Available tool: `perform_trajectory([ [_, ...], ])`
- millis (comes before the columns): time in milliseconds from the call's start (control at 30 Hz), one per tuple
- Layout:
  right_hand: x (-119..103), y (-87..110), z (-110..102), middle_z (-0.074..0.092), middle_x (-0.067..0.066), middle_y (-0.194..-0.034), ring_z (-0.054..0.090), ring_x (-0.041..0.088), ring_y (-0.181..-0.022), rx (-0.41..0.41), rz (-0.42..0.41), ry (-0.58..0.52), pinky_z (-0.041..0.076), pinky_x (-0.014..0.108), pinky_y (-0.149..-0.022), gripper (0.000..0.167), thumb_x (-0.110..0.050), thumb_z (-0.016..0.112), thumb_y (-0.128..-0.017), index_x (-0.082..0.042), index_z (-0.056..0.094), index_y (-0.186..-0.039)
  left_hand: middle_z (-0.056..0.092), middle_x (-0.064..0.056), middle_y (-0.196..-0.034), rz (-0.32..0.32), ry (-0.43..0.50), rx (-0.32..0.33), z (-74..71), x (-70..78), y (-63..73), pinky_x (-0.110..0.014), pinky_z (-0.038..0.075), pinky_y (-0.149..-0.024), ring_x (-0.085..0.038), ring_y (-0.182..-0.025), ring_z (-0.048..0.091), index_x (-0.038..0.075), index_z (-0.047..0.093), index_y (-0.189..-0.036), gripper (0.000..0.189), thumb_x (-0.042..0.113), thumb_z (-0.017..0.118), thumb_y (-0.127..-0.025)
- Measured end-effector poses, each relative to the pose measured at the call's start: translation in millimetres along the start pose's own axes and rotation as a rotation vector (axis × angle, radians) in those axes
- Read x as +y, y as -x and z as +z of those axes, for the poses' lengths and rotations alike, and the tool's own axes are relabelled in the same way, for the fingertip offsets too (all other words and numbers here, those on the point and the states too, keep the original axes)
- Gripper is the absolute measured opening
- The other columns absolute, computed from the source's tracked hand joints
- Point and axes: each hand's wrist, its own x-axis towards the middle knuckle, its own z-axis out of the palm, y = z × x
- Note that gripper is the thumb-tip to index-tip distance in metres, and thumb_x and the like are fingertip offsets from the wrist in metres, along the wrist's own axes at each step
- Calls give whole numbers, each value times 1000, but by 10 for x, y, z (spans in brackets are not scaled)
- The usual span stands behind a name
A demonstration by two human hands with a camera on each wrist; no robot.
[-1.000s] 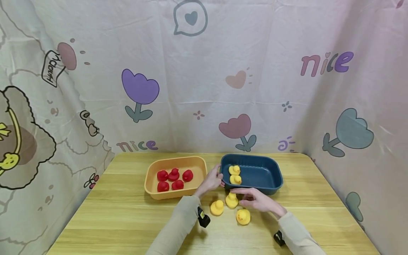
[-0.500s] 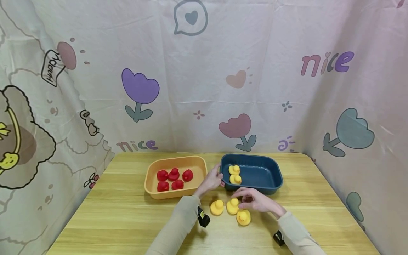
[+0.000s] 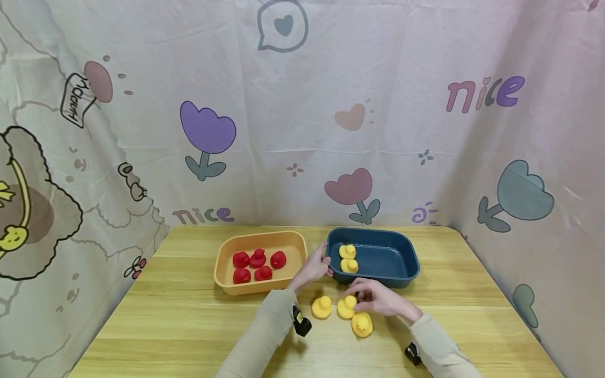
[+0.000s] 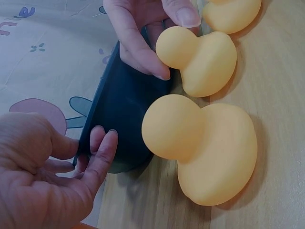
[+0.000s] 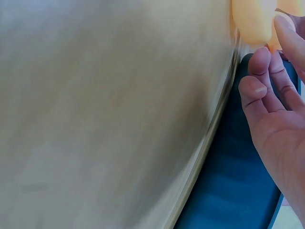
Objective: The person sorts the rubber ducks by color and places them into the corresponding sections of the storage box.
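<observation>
Left hand: we see the left hand [image 3: 312, 268] holding the left end of the blue bin [image 3: 385, 262], thumb and fingers pinched together at its rim.
Right hand: we find the right hand [image 3: 378, 298] narrow about the middle yellow duck [image 3: 346, 308], its thumb and fingers holding it near the head.
Middle duck's place: we see it on the table [image 3: 156, 325], upright, in front of the blue bin's near side.
Neighbouring ducks: we count the left yellow duck [image 3: 321, 308], set a little apart, and the near yellow duck [image 3: 362, 325], just beside the middle one; we cannot tell whether those two touch.
Blue bin's load: we see two yellow ducks [image 3: 348, 252] side by side at its left end.
Orange bin: we see the orange bin [image 3: 294, 245] left of the blue one, with five red ducks [image 3: 257, 259] inside.
Sleeves: we note light sleeves [image 3: 267, 331] on both arms.
Backdrop: we see a pale cloth [image 3: 293, 105] behind the table, printed with tulips, hearts and the word "nice".
</observation>
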Motion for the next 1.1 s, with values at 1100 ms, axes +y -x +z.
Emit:
perform_trajectory([
  [1100,-151,50,-131,65,10,-90,57,24,-74,135,-28,-48,51,17,-59,20,-12,77,-88,-12,72,-108,59,-22,-88,0,-1,-3,-4,0,-21,-49,66,-77,-25,-72,69,-4,24,-156,57,-4,41,-102],
])
